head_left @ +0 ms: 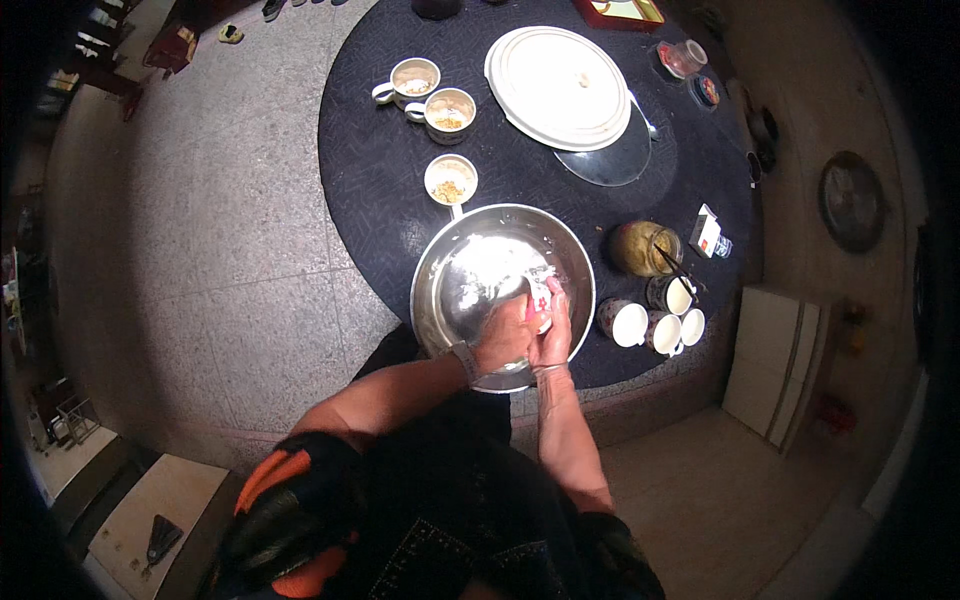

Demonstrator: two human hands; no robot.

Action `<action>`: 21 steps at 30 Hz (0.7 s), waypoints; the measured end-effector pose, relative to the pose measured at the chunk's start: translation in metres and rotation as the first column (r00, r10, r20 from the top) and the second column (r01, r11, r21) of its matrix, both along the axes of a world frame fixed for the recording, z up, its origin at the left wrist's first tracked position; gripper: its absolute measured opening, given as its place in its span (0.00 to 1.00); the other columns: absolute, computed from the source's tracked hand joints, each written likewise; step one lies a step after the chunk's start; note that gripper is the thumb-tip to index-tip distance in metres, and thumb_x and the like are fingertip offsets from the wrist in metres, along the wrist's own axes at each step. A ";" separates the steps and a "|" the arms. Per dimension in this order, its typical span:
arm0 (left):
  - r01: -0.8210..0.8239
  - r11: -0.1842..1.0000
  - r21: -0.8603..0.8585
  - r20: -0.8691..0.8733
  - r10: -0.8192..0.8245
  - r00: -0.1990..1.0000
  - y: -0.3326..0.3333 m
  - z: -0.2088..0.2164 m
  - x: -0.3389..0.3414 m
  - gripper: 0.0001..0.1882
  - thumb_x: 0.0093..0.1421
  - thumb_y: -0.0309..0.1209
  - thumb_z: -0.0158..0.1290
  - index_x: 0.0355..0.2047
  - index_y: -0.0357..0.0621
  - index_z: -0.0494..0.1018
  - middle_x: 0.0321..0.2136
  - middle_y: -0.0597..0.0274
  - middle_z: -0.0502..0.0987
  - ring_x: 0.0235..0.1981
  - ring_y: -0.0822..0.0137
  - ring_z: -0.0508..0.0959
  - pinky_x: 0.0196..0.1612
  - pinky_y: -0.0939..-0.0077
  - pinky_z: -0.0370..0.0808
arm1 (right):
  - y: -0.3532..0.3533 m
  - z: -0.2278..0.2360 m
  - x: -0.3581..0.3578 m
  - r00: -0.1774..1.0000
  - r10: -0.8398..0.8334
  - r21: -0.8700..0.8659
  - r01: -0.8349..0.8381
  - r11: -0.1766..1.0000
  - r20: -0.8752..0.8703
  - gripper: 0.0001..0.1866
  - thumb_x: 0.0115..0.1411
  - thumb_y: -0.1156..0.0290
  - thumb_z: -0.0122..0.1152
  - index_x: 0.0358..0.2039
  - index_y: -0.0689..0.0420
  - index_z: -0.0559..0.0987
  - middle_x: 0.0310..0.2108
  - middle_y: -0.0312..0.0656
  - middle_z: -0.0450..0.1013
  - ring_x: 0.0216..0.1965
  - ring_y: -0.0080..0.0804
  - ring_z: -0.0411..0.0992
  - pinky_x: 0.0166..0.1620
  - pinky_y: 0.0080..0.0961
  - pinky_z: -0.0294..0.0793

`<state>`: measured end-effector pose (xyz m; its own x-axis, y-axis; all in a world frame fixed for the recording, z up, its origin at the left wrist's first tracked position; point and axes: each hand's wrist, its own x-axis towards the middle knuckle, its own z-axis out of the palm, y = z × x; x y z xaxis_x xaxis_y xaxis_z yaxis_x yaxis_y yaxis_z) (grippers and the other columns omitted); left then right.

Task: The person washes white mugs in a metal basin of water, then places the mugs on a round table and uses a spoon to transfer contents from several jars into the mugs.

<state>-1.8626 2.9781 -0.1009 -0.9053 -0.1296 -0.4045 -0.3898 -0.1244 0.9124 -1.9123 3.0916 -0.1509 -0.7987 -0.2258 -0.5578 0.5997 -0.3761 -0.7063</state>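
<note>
At the left, a speckled floor (240, 190) stretches away, with a pale wooden bench (200, 490) near at hand. To its right stands a round table under a dark blue cloth (375, 200). On the table's left side sit three pale mugs (451, 172), yellowish bits in the bottom of each; the nearest is just beyond a wide metal basin (425, 250) (shiny enough to throw back a bright glare). Inside the basin, toward its near right, is a small white cup (541, 294) with red markings. The left hand (506, 334) bends in against it, though I cannot tell whether those hidden fingers grip. The right hand (553, 332) clasps the cup from the right. Beyond the basin, a large round white lid (550, 75) partly covers a clear disc (607, 168). Right of the basin stands a jar (637, 248) of yellowish food, dark chopsticks (668, 259) slanting from it, and nearer, four patterned cups (628, 325) cluster together. Farther right, a white box (704, 230) rests on the cloth.
</note>
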 end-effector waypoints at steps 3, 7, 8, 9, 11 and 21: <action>0.193 0.890 -0.413 -0.201 -0.296 0.934 0.004 -0.029 0.012 0.12 0.62 0.36 0.51 0.36 0.38 0.72 0.31 0.52 0.77 0.31 0.58 0.79 0.29 0.68 0.76 | 0.017 -0.024 -0.005 0.973 -0.116 -0.117 0.141 0.983 0.199 0.18 0.66 0.58 0.51 0.44 0.61 0.76 0.40 0.45 0.76 0.42 0.36 0.75 0.49 0.34 0.74; 0.220 0.497 -0.840 -0.393 -0.835 0.386 -0.058 -0.027 0.001 0.07 0.59 0.34 0.52 0.31 0.43 0.72 0.33 0.61 0.76 0.35 0.60 0.78 0.34 0.63 0.77 | 0.012 -0.008 -0.003 0.963 -0.018 -0.035 0.029 0.999 0.269 0.16 0.64 0.59 0.54 0.38 0.61 0.77 0.35 0.44 0.78 0.36 0.36 0.77 0.43 0.33 0.77; 0.253 0.399 -0.881 -0.335 -0.906 0.260 -0.059 -0.059 -0.002 0.06 0.56 0.34 0.53 0.30 0.46 0.73 0.35 0.65 0.75 0.40 0.63 0.76 0.39 0.62 0.76 | 0.010 -0.008 -0.002 0.948 0.043 -0.070 -0.022 0.997 0.316 0.16 0.64 0.60 0.54 0.38 0.61 0.77 0.34 0.44 0.78 0.36 0.35 0.77 0.42 0.32 0.78; 0.205 0.318 -0.925 -0.300 -0.947 0.115 -0.074 -0.052 -0.016 0.06 0.54 0.34 0.52 0.30 0.48 0.73 0.36 0.66 0.75 0.42 0.64 0.74 0.44 0.62 0.73 | 0.019 -0.023 -0.002 0.943 0.050 -0.027 -0.043 0.999 0.328 0.16 0.64 0.59 0.55 0.38 0.61 0.77 0.33 0.43 0.78 0.35 0.35 0.77 0.42 0.32 0.77; 0.076 0.231 -0.970 -0.204 -0.944 0.260 -0.080 -0.033 -0.021 0.08 0.53 0.34 0.52 0.32 0.47 0.74 0.37 0.64 0.75 0.43 0.62 0.74 0.49 0.63 0.71 | 0.012 -0.016 0.001 0.930 -0.046 0.017 0.043 0.999 0.364 0.16 0.63 0.59 0.55 0.38 0.61 0.77 0.33 0.42 0.78 0.35 0.33 0.77 0.41 0.31 0.78; -0.062 0.772 -0.632 -0.565 -0.404 0.720 -0.023 -0.047 0.031 0.09 0.58 0.28 0.51 0.39 0.45 0.75 0.43 0.53 0.76 0.45 0.54 0.77 0.48 0.52 0.70 | 0.001 -0.014 -0.013 0.958 -0.130 0.056 0.119 0.991 0.257 0.16 0.63 0.61 0.54 0.37 0.62 0.78 0.32 0.43 0.78 0.31 0.34 0.78 0.36 0.31 0.78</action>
